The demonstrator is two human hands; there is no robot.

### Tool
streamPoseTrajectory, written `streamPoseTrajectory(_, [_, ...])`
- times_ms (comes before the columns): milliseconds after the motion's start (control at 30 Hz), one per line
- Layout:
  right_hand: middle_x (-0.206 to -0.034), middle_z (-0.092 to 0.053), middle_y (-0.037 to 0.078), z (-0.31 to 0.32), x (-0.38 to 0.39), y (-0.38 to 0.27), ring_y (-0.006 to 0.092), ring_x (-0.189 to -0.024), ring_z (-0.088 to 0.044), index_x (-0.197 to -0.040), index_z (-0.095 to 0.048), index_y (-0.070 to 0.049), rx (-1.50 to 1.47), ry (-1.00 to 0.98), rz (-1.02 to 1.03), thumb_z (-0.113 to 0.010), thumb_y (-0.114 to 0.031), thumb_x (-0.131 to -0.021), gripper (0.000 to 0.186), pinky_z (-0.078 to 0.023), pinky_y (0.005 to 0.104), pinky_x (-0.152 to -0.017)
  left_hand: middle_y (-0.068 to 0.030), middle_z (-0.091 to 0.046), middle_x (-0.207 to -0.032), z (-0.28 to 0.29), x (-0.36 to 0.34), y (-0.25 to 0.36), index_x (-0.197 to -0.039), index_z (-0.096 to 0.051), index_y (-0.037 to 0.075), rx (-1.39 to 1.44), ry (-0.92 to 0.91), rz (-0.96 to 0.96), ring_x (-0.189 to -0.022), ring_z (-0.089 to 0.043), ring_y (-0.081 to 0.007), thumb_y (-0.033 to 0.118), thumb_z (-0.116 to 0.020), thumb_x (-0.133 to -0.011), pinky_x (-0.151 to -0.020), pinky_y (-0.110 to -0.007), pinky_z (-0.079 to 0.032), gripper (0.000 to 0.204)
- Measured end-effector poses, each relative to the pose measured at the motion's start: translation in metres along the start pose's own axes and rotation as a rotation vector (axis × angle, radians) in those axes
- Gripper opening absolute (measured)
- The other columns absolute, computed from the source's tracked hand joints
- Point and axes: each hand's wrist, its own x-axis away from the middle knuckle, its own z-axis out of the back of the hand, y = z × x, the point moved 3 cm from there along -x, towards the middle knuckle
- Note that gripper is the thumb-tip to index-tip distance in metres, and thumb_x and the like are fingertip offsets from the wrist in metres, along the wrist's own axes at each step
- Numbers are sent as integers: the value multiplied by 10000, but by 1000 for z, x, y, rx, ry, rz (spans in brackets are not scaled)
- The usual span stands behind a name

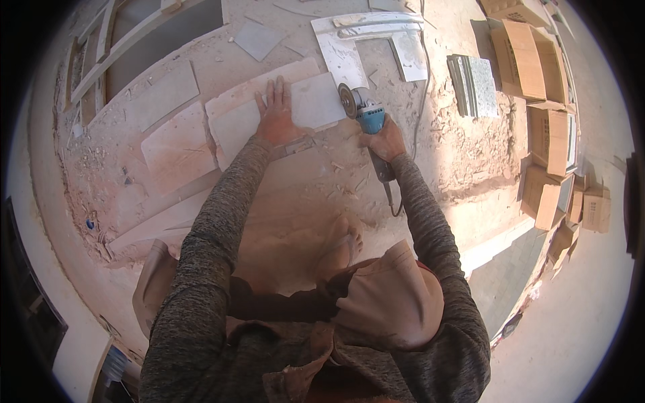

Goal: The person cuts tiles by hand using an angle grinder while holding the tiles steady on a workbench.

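Note:
My right hand [386,140] is wrapped round the body of a teal and black angle grinder [371,119]. The grinder's round disc [348,101] stands at the right end of a pale rectangular tile [312,101]; whether it touches the edge I cannot tell. On that tile my left hand [277,119] lies flat, fingers spread and pointing away from me. Another dusty slab [232,94] lies beneath and behind the tile. A dark power cord [390,198] loops from the grinder's rear end.
A white cut-out panel [336,50] lies beyond the grinder. Stacked tiles [474,86] stand to the right, with open cardboard boxes [527,60] along that side. More slabs [180,144] lie at left, near a wooden frame [124,50]. My foot [341,245] rests below the tile among dust and rubble.

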Motion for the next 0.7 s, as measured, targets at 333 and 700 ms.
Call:
streamPoseTrajectory(333, [-1099,-711,252,3,-2,-7,396,-1035,-708,-1243,-550,18,-6,4,-4,-820,-260,-664,697,-551,460,-915,-254,-36,-1708,2,-1,2,-1622,-60,-60,3,-42,19,-1581,34,-450,708,-853,-602,-1208,-706,47,1503])
streamPoseTrajectory(700, [-1060,-720,248,6,-3,-16,375,-994,-723,-1237,-552,37,-31,-5,-1,-814,-262,-668,694,-562,442,-894,-249,-57,-1705,-5,0,-3,-1617,-77,-61,5,17,-3,-1577,10,-458,765,-837,-547,-1196,-729,25,1551])
